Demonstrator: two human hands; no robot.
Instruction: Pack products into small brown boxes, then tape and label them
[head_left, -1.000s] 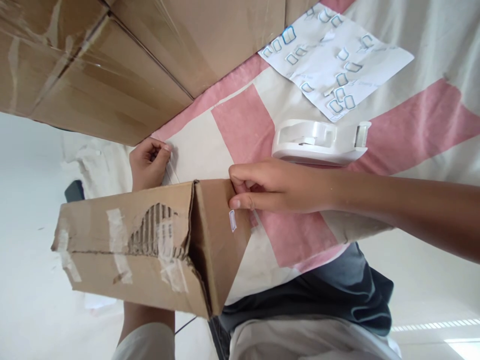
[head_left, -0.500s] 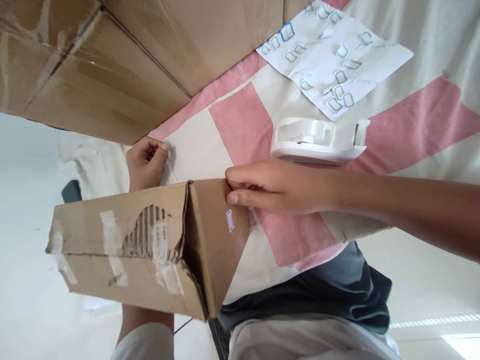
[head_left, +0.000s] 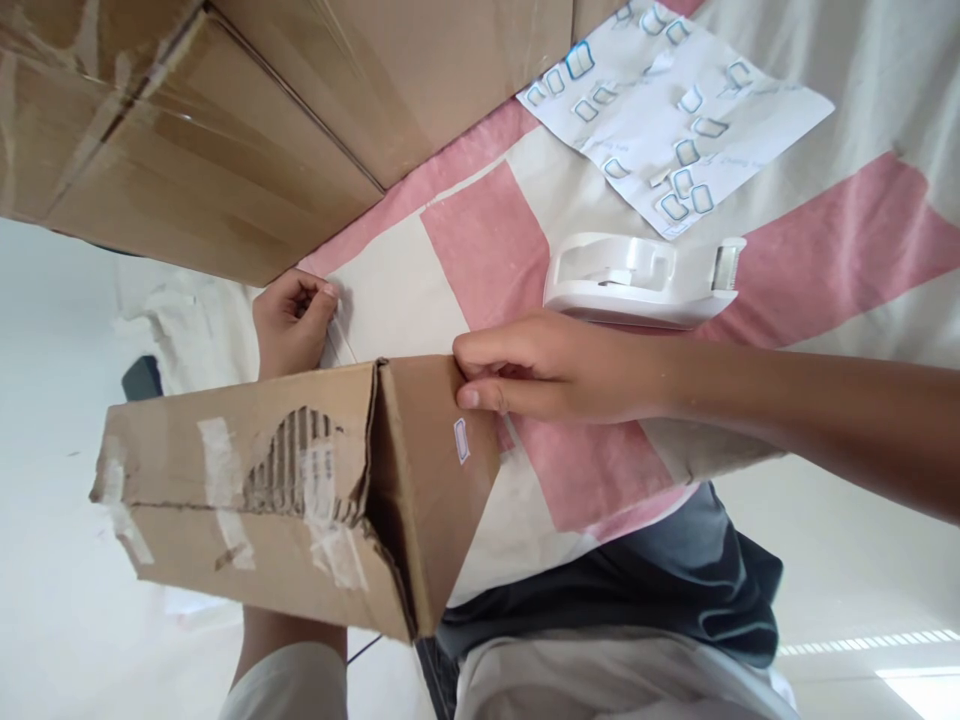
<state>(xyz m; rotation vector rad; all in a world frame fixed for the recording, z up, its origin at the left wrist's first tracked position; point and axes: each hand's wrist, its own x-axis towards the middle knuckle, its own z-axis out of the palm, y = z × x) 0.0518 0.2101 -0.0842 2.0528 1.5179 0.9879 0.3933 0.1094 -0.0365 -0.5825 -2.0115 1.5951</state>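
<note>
A small cardboard box with strips of tape and a torn patch of bare corrugation stands across my left forearm. Its end flap sits slightly ajar, leaving a dark gap, and carries a small blue-bordered label. My right hand is closed at the flap's upper edge, thumb against its face. Beyond the box, my left hand is curled with thumb and finger pinched together; whatever it may hold is too small to make out. The box hides part of the left forearm.
A white tape dispenser lies beyond my right wrist. Farther back is a white sheet with several blue-bordered labels. Large taped cardboard boxes rise at the back left. A pink and white cloth covers the surface.
Both hands and the box keep nearly the same places. The view has shifted very slightly.
</note>
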